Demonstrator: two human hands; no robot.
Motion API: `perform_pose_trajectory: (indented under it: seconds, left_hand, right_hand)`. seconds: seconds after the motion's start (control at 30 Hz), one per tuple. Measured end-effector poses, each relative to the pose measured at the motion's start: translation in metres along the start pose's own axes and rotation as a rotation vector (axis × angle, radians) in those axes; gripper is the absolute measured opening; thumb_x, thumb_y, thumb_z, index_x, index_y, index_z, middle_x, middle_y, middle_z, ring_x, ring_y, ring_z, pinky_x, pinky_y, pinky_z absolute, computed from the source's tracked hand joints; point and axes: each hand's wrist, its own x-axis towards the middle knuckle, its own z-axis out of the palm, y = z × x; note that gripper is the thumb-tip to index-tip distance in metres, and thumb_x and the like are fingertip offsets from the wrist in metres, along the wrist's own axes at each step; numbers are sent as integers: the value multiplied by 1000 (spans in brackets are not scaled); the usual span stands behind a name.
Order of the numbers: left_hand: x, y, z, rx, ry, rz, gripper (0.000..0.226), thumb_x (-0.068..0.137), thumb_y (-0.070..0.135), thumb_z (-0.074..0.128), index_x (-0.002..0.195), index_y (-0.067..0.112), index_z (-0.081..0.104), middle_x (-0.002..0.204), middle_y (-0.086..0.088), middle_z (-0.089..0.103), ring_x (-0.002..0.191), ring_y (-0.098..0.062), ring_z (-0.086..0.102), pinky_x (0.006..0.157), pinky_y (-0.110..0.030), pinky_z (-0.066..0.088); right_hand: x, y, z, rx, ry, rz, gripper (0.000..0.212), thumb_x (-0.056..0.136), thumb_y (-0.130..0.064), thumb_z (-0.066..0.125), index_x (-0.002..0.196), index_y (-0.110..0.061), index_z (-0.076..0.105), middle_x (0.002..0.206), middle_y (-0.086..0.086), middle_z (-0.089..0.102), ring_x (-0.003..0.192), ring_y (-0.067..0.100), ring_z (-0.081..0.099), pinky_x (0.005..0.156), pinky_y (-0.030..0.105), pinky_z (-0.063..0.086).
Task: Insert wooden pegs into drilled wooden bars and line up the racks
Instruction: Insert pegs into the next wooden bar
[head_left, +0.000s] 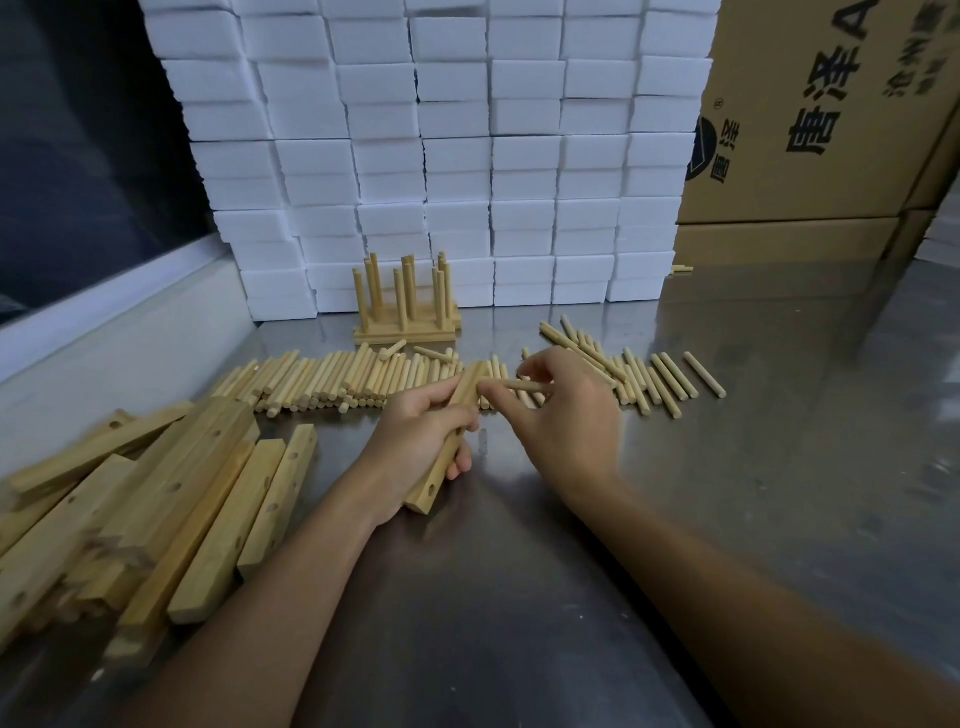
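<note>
Centrally, left hand grips drilled bar, long axis running lower-left to upper-right; right hand pinches peg lying horizontally, tip at bar.

pegs: you see pale tan wood, plain
bars: your pile is yellower tan, dotted with dark holes
blocks: white, your back wall
carton: brown with black print
table: your top is dull grey metal
</note>
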Motion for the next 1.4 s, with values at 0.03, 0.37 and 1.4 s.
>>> perform_pose_trajectory:
  seconds: [0.03, 0.37, 1.4]
  left_hand:
    - [0, 0, 0, -3, -7, -7, 35, 93, 2, 57, 122, 18, 66, 70, 1, 66, 48, -21, 55, 41, -26, 43]
    - [-2, 3, 17, -346, -62, -143, 25, 102, 16, 50, 111, 0, 66, 81, -10, 64, 48, -22, 52, 35, -24, 37]
    - [-1, 4, 5, -785, 121, -254, 22, 100, 18, 48, 102, -1, 59, 72, -10, 59, 54, -16, 54, 40, -21, 42]
  right_hand:
    - [1, 1, -1, 48, -7, 16, 38, 79, -45, 81, 91, -13, 64, 83, -3, 64, 72, 13, 59, 62, 35, 52]
    - [-1, -8, 8, 533, 96, 65, 4, 92, -13, 69, 95, -14, 67, 77, -12, 66, 71, 10, 66, 63, 22, 55]
    - [16, 12, 15, -555, -381, 135, 40, 90, -59, 57, 101, -26, 75, 121, 3, 57, 119, 29, 44, 99, 46, 34]
